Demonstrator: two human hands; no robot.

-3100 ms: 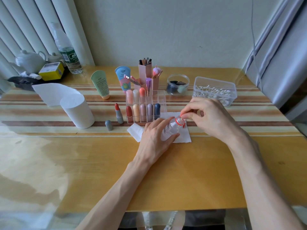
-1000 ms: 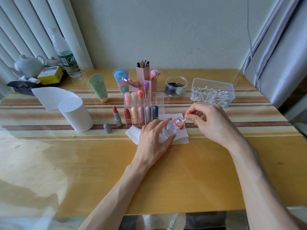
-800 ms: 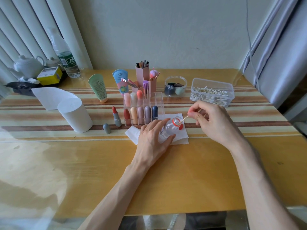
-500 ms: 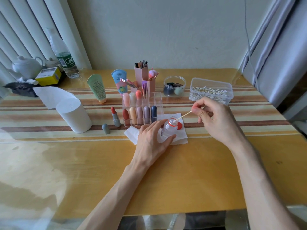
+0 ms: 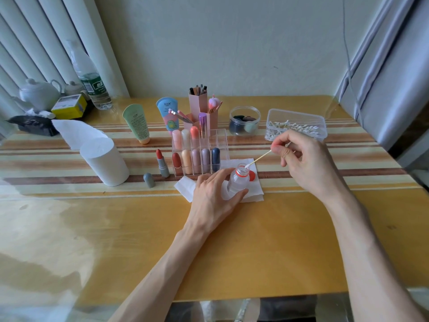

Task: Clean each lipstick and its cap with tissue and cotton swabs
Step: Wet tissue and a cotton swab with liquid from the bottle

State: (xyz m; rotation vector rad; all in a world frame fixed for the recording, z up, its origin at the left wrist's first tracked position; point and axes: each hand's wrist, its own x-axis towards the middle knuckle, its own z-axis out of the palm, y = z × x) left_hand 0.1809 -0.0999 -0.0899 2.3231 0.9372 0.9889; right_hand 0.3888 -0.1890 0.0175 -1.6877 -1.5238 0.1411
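Two hands work near the middle of the table (image 5: 278, 240). The L hand (image 5: 216, 201) grips a small clear bottle (image 5: 236, 182), fingers curled round its side. The bottle leans toward 1 o'clock and sits on a folded white tissue (image 5: 254, 194). Its top is off, and the red bottle cap (image 5: 253, 176) lies on the tissue, just beside the neck at 3 o'clock.

The R hand (image 5: 304, 163) pinches a cotton swab (image 5: 261, 157) btwn thumb & first finger. The swab's white tip is right at the bottle's mouth; can't tell if it dips inside.

From the bottle:
- 11 o'clock: a clear rack (image 5: 222, 140) w/ capped lipsticks standing in rows, just beside the tissue.
- 9 o'clock: an open red lipstick (image 5: 161, 163) stands up, near the rack's left side. Its grey cap (image 5: 149, 180) stands alone at the lipstick's 7 o'clock, apart from it.
- Further out at 9 o'clock: a white tissue roll (image 5: 104, 161) stands on end.
- 1 o'clock: a clear swab box (image 5: 297, 122) full of swabs, just behind the R hand.
- 12 o'clock: a round jar (image 5: 244, 120) w/ dark sponges, far behind the rack, and pink holders (image 5: 197, 101) w/ pencils & brushes beside it.
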